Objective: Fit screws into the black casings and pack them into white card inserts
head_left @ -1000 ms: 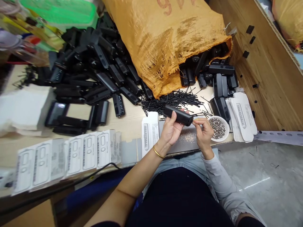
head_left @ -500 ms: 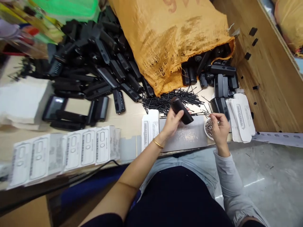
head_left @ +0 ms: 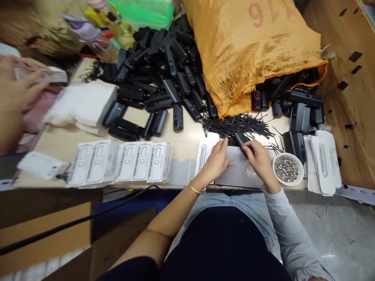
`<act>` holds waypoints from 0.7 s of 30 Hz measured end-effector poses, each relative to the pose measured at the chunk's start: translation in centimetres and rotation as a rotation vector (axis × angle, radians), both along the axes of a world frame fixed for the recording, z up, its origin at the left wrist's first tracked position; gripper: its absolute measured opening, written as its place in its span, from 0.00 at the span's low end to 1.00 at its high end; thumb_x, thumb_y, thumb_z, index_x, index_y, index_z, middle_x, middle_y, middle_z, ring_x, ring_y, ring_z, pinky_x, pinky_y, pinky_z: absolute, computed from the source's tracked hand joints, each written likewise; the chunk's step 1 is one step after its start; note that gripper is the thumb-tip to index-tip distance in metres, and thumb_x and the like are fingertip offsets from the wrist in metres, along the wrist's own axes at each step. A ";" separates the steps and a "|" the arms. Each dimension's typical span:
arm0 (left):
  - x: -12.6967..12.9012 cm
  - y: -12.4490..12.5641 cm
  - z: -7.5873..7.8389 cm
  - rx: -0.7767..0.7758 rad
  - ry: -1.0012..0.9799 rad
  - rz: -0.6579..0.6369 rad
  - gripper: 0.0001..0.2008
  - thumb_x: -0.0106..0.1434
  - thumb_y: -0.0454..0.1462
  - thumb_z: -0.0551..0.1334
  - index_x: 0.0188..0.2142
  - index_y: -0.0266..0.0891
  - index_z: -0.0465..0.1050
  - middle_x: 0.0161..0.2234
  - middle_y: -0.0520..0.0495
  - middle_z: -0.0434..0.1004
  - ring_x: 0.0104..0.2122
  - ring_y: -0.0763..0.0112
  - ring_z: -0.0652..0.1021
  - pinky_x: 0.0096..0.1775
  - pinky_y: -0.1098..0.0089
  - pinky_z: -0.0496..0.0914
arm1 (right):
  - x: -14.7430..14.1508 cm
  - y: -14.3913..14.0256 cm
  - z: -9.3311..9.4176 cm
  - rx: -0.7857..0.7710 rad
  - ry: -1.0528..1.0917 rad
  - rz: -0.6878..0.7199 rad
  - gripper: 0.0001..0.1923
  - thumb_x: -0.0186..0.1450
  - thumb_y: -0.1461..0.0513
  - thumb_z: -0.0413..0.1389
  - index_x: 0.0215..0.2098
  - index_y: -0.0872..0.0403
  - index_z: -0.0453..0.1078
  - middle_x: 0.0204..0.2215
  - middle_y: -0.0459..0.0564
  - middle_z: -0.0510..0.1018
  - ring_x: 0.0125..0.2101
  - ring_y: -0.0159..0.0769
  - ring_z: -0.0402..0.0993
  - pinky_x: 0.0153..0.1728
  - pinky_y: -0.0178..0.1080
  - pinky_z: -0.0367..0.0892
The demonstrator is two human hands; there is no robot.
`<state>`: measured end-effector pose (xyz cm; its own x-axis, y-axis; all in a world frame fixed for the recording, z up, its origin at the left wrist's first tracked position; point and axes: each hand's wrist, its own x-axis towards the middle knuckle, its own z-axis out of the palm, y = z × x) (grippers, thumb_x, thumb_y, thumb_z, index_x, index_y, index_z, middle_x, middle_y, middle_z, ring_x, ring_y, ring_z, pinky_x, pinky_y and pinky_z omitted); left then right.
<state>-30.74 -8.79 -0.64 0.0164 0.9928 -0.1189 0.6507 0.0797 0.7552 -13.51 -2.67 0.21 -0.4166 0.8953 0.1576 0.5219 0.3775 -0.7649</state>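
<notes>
My right hand point(head_left: 259, 160) is closed on a small black plastic housing point(head_left: 240, 138) and holds it down at the far edge of a grey metal plate point(head_left: 234, 177). Beside it, my left hand point(head_left: 215, 162) lies with fingers stretched out over the plate's left edge and a white printed card point(head_left: 204, 153). Its fingertips come close to the housing. A heap of thin black pins point(head_left: 237, 124) lies just beyond both hands. To the right of my right hand stands a white bowl point(head_left: 299, 180) of small metal pieces.
An orange woven sack point(head_left: 254, 50) spills black housings point(head_left: 301, 105) at the back right. Further housings point(head_left: 164, 78) are heaped at the back middle. White cards point(head_left: 125, 162) line the front edge, others are stacked point(head_left: 322, 160) at right. Another person's hand point(head_left: 14, 93) works at far left.
The black housing went from my left hand to my right, down onto the plate. My right hand came back from the bowl. The view swung left and a co-worker's hand appeared.
</notes>
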 end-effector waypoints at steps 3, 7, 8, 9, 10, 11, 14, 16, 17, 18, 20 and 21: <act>-2.3 -3.6 -0.7 -0.031 0.424 0.119 0.41 0.57 0.27 0.63 0.67 0.28 0.47 0.63 0.26 0.51 0.64 0.45 0.54 0.63 0.47 0.46 | -5.2 1.1 -1.3 0.019 -0.221 0.273 0.05 0.66 0.63 0.55 0.39 0.56 0.71 0.39 0.52 0.75 0.42 0.40 0.67 0.45 0.40 0.60; -4.0 -4.4 -2.9 -0.096 0.449 0.237 0.52 0.51 0.35 0.72 0.67 0.29 0.43 0.63 0.20 0.48 0.64 0.40 0.53 0.61 0.42 0.44 | -10.2 3.1 -3.0 -0.064 -0.505 0.364 0.23 0.55 0.62 0.67 0.46 0.60 0.68 0.44 0.58 0.71 0.44 0.45 0.64 0.44 0.42 0.59; -4.4 -4.1 -3.1 -0.069 0.418 0.256 0.55 0.48 0.37 0.74 0.67 0.29 0.43 0.63 0.20 0.47 0.64 0.39 0.53 0.61 0.42 0.43 | -10.6 3.5 -3.0 -0.086 -0.527 0.368 0.21 0.54 0.62 0.67 0.43 0.60 0.68 0.42 0.57 0.71 0.43 0.44 0.64 0.43 0.42 0.58; -4.7 -3.8 -3.1 -0.030 0.378 0.284 0.57 0.45 0.37 0.75 0.67 0.29 0.44 0.63 0.21 0.48 0.64 0.39 0.52 0.61 0.42 0.43 | -10.7 4.0 -2.9 -0.083 -0.525 0.372 0.17 0.55 0.63 0.66 0.40 0.59 0.68 0.41 0.56 0.71 0.42 0.43 0.64 0.42 0.41 0.57; -5.0 -3.5 -2.9 0.013 0.313 0.316 0.57 0.44 0.37 0.75 0.67 0.30 0.44 0.63 0.23 0.48 0.64 0.39 0.53 0.61 0.43 0.43 | -10.4 4.4 -2.5 -0.061 -0.496 0.379 0.12 0.57 0.64 0.64 0.36 0.57 0.68 0.39 0.54 0.71 0.42 0.42 0.64 0.42 0.41 0.56; -5.3 -3.2 -2.5 0.056 0.213 0.350 0.56 0.45 0.38 0.75 0.67 0.31 0.45 0.63 0.25 0.50 0.63 0.42 0.54 0.62 0.45 0.44 | -9.9 4.7 -2.0 -0.031 -0.440 0.386 0.08 0.59 0.64 0.63 0.33 0.57 0.67 0.37 0.52 0.71 0.41 0.41 0.64 0.41 0.41 0.55; -5.6 -2.8 -0.8 0.015 -0.408 0.308 0.44 0.53 0.46 0.69 0.64 0.34 0.54 0.59 0.31 0.60 0.60 0.51 0.63 0.61 0.51 0.54 | -7.4 5.5 -0.2 0.030 -0.145 0.399 0.07 0.63 0.63 0.58 0.30 0.56 0.65 0.32 0.47 0.72 0.36 0.35 0.64 0.43 0.41 0.54; -5.1 -2.9 0.3 -0.217 -0.958 0.151 0.36 0.58 0.54 0.63 0.57 0.31 0.64 0.53 0.31 0.67 0.52 0.55 0.72 0.55 0.57 0.64 | -5.5 5.9 0.7 0.021 0.048 0.432 0.09 0.64 0.60 0.57 0.30 0.55 0.64 0.30 0.46 0.71 0.35 0.34 0.65 0.46 0.42 0.56; -4.6 -2.9 0.7 -0.336 -1.185 0.076 0.37 0.58 0.58 0.60 0.54 0.30 0.67 0.50 0.30 0.70 0.48 0.57 0.74 0.51 0.60 0.68 | -4.6 6.1 1.0 -0.021 0.132 0.459 0.10 0.64 0.58 0.57 0.30 0.55 0.64 0.31 0.46 0.71 0.36 0.34 0.66 0.46 0.42 0.57; -4.1 -2.9 0.9 -0.423 -1.350 0.031 0.38 0.58 0.61 0.58 0.51 0.29 0.69 0.47 0.30 0.72 0.43 0.59 0.77 0.47 0.63 0.71 | -3.8 6.2 1.1 -0.094 0.216 0.489 0.11 0.64 0.57 0.58 0.29 0.55 0.64 0.31 0.47 0.71 0.36 0.35 0.66 0.44 0.42 0.60; -2.9 -2.7 1.3 -0.452 -1.490 0.040 0.40 0.55 0.63 0.60 0.52 0.31 0.67 0.42 0.33 0.74 0.34 0.65 0.78 0.37 0.67 0.74 | -2.6 6.0 1.0 -0.265 0.385 0.511 0.13 0.62 0.55 0.59 0.29 0.55 0.62 0.31 0.47 0.71 0.35 0.34 0.67 0.40 0.40 0.64; -2.4 -2.5 1.5 -0.422 -1.495 0.060 0.41 0.54 0.61 0.62 0.56 0.35 0.63 0.40 0.36 0.75 0.31 0.66 0.78 0.33 0.68 0.74 | -2.3 5.7 1.0 -0.310 0.456 0.477 0.13 0.62 0.56 0.59 0.29 0.55 0.62 0.31 0.47 0.71 0.35 0.34 0.68 0.40 0.39 0.65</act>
<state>-33.11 -11.30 0.84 0.3334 0.8964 -0.2920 -0.6591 0.4431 0.6077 -15.76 3.00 1.16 -0.7261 0.6645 0.1769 -0.0409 0.2151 -0.9757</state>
